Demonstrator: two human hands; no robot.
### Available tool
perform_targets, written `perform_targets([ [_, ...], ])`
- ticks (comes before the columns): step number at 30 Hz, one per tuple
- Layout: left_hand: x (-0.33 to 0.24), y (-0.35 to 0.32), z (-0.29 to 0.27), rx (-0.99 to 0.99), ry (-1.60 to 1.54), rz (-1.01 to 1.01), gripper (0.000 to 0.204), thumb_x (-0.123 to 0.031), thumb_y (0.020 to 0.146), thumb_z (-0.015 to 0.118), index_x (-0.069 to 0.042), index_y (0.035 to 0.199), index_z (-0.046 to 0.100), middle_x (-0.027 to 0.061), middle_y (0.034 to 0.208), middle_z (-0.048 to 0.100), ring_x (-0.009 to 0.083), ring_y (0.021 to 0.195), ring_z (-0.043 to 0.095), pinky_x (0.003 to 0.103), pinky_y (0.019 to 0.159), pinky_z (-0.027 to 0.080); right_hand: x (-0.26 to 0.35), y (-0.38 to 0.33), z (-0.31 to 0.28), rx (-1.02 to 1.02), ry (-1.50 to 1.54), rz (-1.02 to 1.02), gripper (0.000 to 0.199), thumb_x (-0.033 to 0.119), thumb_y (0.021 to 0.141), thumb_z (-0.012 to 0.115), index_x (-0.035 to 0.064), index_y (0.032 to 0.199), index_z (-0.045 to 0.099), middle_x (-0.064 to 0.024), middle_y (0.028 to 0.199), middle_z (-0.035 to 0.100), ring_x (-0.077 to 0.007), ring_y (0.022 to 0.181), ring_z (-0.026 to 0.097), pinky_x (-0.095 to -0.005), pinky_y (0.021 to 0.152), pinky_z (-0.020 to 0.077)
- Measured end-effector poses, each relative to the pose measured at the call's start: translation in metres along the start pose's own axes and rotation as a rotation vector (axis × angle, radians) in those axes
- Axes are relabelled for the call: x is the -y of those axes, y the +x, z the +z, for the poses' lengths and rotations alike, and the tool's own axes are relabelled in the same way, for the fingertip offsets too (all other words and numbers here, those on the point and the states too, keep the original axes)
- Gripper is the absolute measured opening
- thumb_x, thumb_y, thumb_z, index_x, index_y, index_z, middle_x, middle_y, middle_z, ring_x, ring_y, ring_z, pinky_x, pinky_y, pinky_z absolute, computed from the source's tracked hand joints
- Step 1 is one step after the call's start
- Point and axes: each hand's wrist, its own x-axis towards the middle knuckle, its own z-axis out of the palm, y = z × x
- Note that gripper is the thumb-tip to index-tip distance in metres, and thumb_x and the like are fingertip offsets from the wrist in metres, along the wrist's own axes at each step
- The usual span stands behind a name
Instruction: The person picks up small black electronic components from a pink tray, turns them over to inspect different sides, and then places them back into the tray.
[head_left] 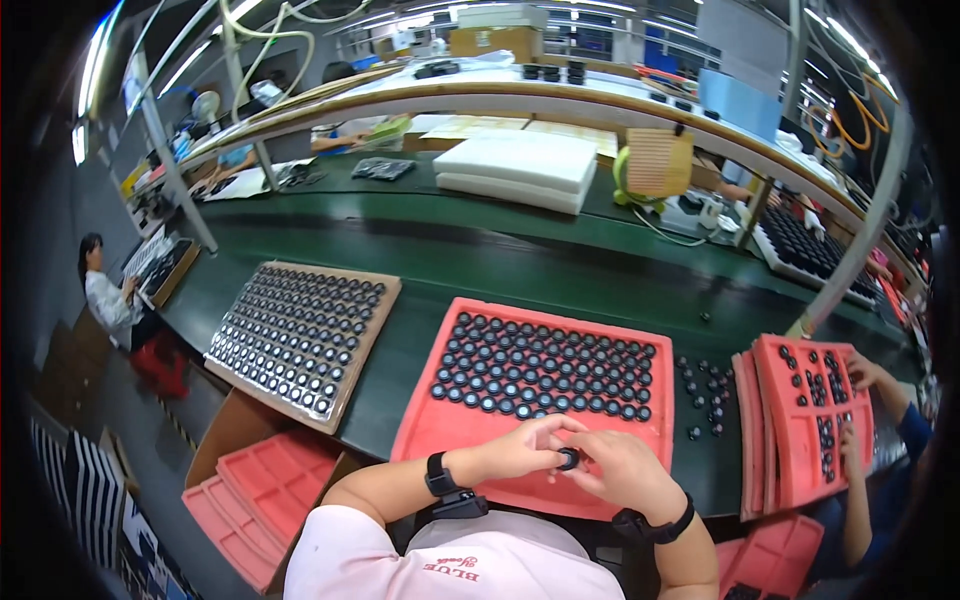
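Nearest the camera: the person's pale shirt (450,565), both forearms entering from the lower edge, a dark band on each wrist. Left hand (525,450) and right hand (625,470) meet at the near edge of the red foam tray (420,440). Between the fingertips of both sits one small round black part (568,459); both grips are clamped on it, left thumb and forefinger from the left, right fingers from the right. The part is held just above the tray's bare near strip.

Left to right across the scene. Far left, a seated person in a light top at another station. Near left, low beside the counter: a cardboard box (225,430) holding stacked empty red trays (265,490). On the green counter (450,260), left of centre: a brown board (385,320) filled with rows of small black-and-silver round parts. Centre: the red foam tray, its far half filled with rows of black round parts (545,365), its near strip bare. Just right of it, loose black parts (700,395) lie on the counter. Right: a stack of red trays (800,420), partly filled, with a co-worker's hands on it. Far centre: white foam sheets (515,170) stacked on the counter.
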Motion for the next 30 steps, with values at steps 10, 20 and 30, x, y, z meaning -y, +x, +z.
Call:
perform_targets([
  [10, 0.012, 0.02, -0.009, 0.024, 0.045, -0.062, 0.043, -0.005, 0.092, 0.056, -0.004, 0.132, 0.04, 0.0085, 0.107, 0.063, 0.011, 0.084, 0.061, 0.024, 0.069, 0.052, -0.007, 0.001, -0.007, 0.028, -0.087, 0.082, 0.036, 0.019, 0.078, 0.07, 0.0083, 0.11, 0.058, -0.0106, 0.083, 0.065, -0.0294, 0.078, 0.064, -0.0412, 0.068, 0.0506],
  [20, -0.023, 0.071, 0.0, 0.077, 0.317, -0.095, 0.035, -0.001, 0.092, 0.053, 0.0, 0.126, 0.045, 0.012, 0.106, 0.066, 0.0132, 0.084, 0.061, 0.028, 0.074, 0.051, -0.047, -0.099, -0.078, -0.233, -0.156, 0.263, 0.035, 0.023, 0.078, 0.07, 0.0089, 0.108, 0.059, -0.0095, 0.089, 0.065, -0.0288, 0.078, 0.064, -0.0384, 0.069, 0.0516],
  [30, -0.053, 0.087, -0.024, 0.011, 0.506, -0.206, 0.024, -0.003, 0.093, 0.051, 0.003, 0.116, 0.051, 0.0135, 0.101, 0.069, 0.012, 0.078, 0.062, 0.026, 0.072, 0.052, -0.094, -0.304, -0.155, -0.8, -0.087, 0.878, 0.027, 0.011, 0.081, 0.071, 0.0051, 0.103, 0.056, 0.0008, 0.086, 0.059, -0.0078, 0.077, 0.057, -0.0238, 0.067, 0.0488],
])
